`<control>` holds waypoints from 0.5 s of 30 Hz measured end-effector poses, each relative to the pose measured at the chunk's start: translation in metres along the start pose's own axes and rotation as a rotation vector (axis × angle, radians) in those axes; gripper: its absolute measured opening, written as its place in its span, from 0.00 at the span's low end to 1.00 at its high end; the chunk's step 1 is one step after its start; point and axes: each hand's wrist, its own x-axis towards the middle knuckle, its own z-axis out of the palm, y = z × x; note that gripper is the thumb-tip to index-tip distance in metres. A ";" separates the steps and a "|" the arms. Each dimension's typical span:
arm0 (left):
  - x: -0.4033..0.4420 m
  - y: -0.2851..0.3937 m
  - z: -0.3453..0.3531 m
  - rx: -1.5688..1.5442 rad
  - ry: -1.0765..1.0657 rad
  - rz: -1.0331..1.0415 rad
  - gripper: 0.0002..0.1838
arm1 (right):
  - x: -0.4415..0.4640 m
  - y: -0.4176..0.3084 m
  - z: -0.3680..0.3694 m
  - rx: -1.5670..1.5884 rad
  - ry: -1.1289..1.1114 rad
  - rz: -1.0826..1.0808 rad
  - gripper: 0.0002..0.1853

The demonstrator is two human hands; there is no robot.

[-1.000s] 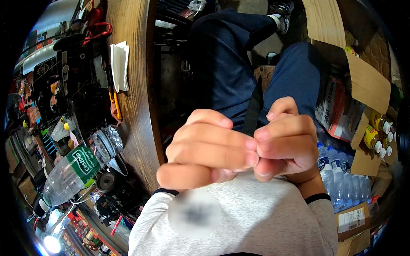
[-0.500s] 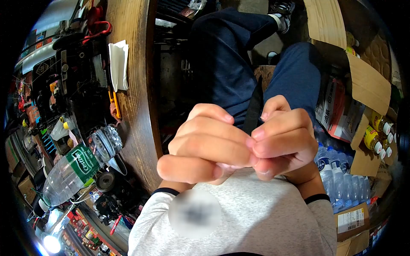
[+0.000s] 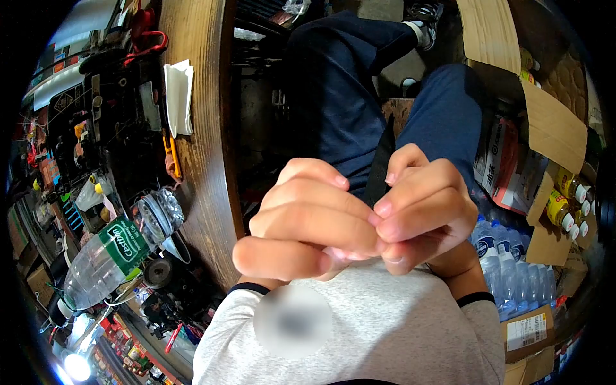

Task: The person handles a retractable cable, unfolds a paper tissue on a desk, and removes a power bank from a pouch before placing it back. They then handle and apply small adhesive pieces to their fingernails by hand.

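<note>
Both hands are raised in front of my chest with their fingertips meeting. My left hand is closed, its fingers curled and the tips pressed toward the other hand. My right hand is pinched shut, thumb and fingers touching the left fingertips. Whatever lies between them, if anything, is hidden or too small to make out. Behind the hands, a black strap runs down between my legs in dark blue trousers. Below them is my light grey shirt.
Left of me, a wooden table edge carries folded white paper and a yellow-orange cutter. A clear plastic bottle with a green label lies amid clutter. On the right stand an open cardboard box and packed water bottles.
My left hand has shifted very slightly to the left. The fingertips of both hands stay together, with the right fingers moved only a little.
</note>
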 end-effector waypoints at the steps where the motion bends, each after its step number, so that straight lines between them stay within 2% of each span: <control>1: 0.000 0.000 -0.001 0.000 0.000 0.000 0.13 | 0.000 0.000 0.001 0.003 0.004 0.006 0.12; 4: 0.001 -0.001 -0.004 -0.003 -0.019 0.045 0.13 | 0.000 -0.001 0.002 0.056 0.014 0.039 0.11; 13: 0.002 0.003 -0.010 0.032 -0.078 -0.031 0.13 | 0.002 -0.002 -0.001 0.010 -0.017 0.043 0.11; 15: 0.003 0.002 -0.015 0.003 -0.165 -0.008 0.14 | 0.002 -0.004 -0.002 0.000 -0.024 0.061 0.11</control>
